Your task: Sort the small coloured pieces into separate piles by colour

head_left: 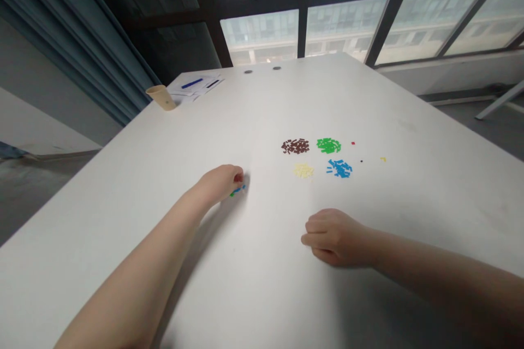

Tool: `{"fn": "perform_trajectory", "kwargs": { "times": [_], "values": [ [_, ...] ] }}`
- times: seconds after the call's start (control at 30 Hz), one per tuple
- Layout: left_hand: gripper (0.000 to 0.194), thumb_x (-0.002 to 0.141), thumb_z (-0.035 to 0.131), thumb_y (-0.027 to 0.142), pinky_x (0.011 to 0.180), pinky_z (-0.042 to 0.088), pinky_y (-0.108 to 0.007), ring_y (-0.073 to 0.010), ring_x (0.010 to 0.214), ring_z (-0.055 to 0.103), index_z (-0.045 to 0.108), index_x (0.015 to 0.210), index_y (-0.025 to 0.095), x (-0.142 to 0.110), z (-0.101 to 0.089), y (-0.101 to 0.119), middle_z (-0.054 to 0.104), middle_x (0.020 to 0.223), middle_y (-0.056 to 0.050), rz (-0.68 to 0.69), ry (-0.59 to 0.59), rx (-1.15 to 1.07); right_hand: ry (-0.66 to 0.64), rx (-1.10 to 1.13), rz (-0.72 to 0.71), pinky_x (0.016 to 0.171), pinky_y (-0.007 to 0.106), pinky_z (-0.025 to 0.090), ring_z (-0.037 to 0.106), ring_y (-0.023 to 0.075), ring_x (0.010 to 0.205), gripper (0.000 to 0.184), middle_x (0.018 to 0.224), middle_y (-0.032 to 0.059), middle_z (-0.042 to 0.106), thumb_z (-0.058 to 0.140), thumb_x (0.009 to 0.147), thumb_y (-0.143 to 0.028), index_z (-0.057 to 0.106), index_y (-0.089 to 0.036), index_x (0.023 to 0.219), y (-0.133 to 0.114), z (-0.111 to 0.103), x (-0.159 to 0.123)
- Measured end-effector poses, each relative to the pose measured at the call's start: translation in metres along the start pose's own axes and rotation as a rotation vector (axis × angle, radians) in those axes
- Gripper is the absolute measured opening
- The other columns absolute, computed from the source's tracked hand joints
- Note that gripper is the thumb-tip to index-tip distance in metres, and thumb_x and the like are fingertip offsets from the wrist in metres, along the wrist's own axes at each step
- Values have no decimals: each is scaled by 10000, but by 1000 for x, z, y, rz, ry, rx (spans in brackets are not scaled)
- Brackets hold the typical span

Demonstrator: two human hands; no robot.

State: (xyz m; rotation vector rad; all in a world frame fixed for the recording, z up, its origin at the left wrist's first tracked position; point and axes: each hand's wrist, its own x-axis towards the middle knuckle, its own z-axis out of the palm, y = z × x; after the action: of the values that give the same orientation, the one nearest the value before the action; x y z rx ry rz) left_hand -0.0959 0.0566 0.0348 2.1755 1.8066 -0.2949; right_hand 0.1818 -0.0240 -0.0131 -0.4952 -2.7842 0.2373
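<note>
On the left half of the white table (262, 262), my left hand (223, 181) is closed with its fingertips curled down. Just under it lie a few small blue and green pieces (237, 191), partly hidden by the fingers. My right hand (333, 237) is a loose fist low over the table, and whatever its fingers may hold is hidden. Beyond it are four flat piles of small pieces: brown (296, 146), green (328, 145), pale yellow (303, 170) and blue (339, 168).
A red piece (353, 143), a black dot-like piece (361, 161) and yellow bits (383, 159) lie right of the piles. At the far left edge stand a paper cup (162, 98) and papers (186, 89) with a blue pen (192, 83). Windows rise behind the table.
</note>
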Motion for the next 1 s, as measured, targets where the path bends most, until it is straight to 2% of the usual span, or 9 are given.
{"fn": "perform_trajectory", "kwargs": {
  "times": [0.23,0.43,0.57,0.73,0.87,1.0],
  "values": [
    [134,696,436,204,503,298,-235,-138,574,509,564,723,182,-4,-1,6,612,716,-50,-7,-12,55,-2,26,58,562,277,241,377,123,584,150,611,-5,471,394,771,-132,474,-193,660,10,-4,-4],
    [118,678,406,150,528,304,-233,-127,570,483,519,701,178,-5,10,6,581,682,-41,47,35,53,-21,56,60,560,276,244,383,122,585,152,608,-7,468,396,760,-119,478,-194,657,10,-3,-5],
    [185,635,390,87,532,317,-227,-126,575,482,529,720,176,-2,11,5,586,692,-36,108,64,16,-30,73,67,564,272,254,394,122,592,154,608,-7,470,398,758,-111,490,-194,666,11,-4,-6],
    [245,686,412,134,642,379,-239,-169,739,561,606,835,156,-1,0,0,632,860,-86,-9,149,16,-41,84,82,568,265,259,402,120,599,152,616,-7,478,399,763,-116,499,-196,680,11,-4,-6],
    [200,697,472,218,598,378,-229,-165,701,577,635,812,201,-4,-4,5,655,829,-53,-41,11,37,-43,79,91,570,262,260,407,121,600,159,610,-6,477,400,758,-109,503,-196,675,12,-2,-6],
    [180,713,464,250,536,346,-239,-168,647,571,624,776,196,-5,1,17,653,786,-55,-72,29,72,-54,77,94,570,261,262,407,122,596,162,609,-5,478,400,760,-109,506,-195,672,12,-1,-6]
  ]
}}
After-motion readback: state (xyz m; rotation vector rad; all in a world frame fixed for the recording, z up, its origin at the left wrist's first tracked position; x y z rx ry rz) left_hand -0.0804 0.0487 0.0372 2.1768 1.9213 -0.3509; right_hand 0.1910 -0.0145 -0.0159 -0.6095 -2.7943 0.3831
